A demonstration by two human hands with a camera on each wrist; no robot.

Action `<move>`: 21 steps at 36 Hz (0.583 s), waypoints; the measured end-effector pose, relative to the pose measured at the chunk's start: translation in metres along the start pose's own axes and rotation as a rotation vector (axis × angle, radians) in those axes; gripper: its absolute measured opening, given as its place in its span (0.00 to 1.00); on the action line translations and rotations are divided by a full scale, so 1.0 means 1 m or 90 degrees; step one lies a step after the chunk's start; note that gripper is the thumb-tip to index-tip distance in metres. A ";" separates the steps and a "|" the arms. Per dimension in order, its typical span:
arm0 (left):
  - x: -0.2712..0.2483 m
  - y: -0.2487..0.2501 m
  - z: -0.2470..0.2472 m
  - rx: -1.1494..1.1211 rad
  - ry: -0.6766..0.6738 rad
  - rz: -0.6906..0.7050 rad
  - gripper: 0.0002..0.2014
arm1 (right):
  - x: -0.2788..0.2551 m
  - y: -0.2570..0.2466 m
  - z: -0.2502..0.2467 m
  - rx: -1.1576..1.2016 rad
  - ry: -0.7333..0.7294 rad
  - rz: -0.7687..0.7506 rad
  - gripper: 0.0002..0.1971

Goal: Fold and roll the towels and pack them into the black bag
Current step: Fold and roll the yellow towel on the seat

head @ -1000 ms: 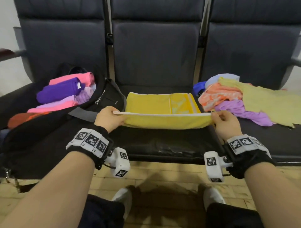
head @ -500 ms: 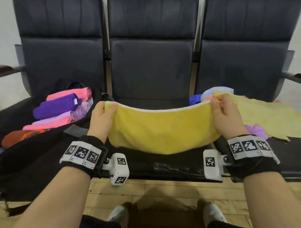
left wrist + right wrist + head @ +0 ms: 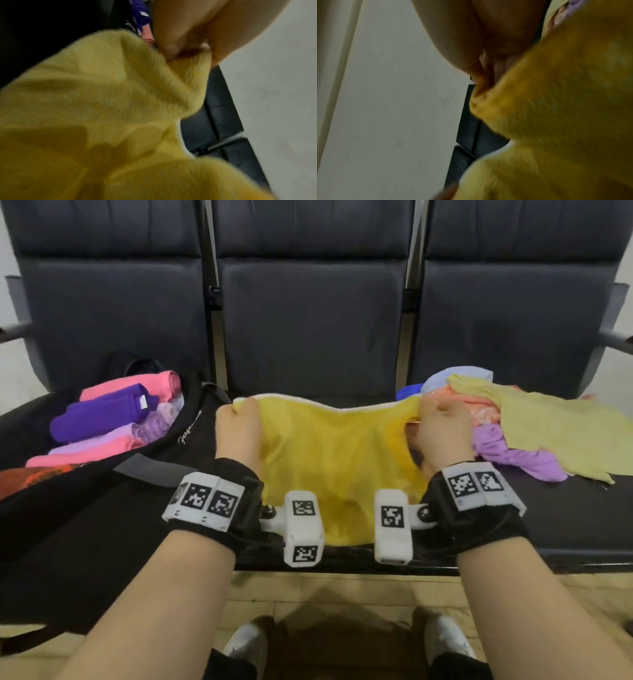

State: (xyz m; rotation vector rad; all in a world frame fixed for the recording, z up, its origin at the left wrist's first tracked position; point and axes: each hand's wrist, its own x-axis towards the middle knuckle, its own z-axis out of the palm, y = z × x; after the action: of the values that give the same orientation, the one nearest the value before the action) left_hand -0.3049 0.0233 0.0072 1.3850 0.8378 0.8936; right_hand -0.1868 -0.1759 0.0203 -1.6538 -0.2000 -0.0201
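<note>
A yellow towel [image 3: 335, 460] with a white edge hangs over the middle seat, held up by its two top corners and sagging between them. My left hand [image 3: 239, 426] pinches the left corner; the same pinch shows in the left wrist view, where the yellow towel [image 3: 102, 108] fills most of the frame under my left hand [image 3: 187, 52]. My right hand [image 3: 442, 426] pinches the right corner, as my right hand [image 3: 488, 65] does on the yellow towel [image 3: 556, 108] in the right wrist view. The black bag [image 3: 85, 508] lies open on the left seat with several rolled towels [image 3: 102, 416] inside.
A loose pile of unfolded towels [image 3: 534, 426], pale yellow, orange, purple and blue, covers the right seat. Three dark seat backs [image 3: 308, 320] stand behind. Metal armrests [image 3: 616, 340] flank the row. Wooden floor and my white shoes [image 3: 246, 645] lie below the seat edge.
Both hands lifted the towel's near edge off the seat and carried it up and away from me; the folded towel now hangs upright and the hands have come a little closer together.
</note>
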 end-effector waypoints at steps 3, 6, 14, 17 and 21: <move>-0.019 0.001 0.016 0.096 -0.100 0.083 0.13 | -0.024 -0.008 0.018 0.036 -0.171 0.015 0.11; -0.035 -0.005 0.028 0.212 -0.168 0.162 0.15 | -0.035 -0.003 0.028 0.004 -0.271 0.038 0.08; -0.052 -0.010 0.032 0.292 -0.226 0.270 0.12 | -0.043 0.004 0.029 -0.007 -0.293 0.056 0.04; -0.057 -0.008 0.033 0.296 -0.229 0.288 0.13 | -0.044 0.005 0.027 -0.008 -0.298 0.046 0.05; -0.058 -0.008 0.035 0.279 -0.220 0.291 0.11 | -0.045 0.007 0.024 -0.018 -0.293 0.024 0.03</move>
State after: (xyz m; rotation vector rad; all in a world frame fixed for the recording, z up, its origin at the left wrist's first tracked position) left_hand -0.2988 -0.0446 -0.0013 2.1017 0.4662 0.7987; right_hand -0.2329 -0.1576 0.0047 -1.6713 -0.5189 0.3897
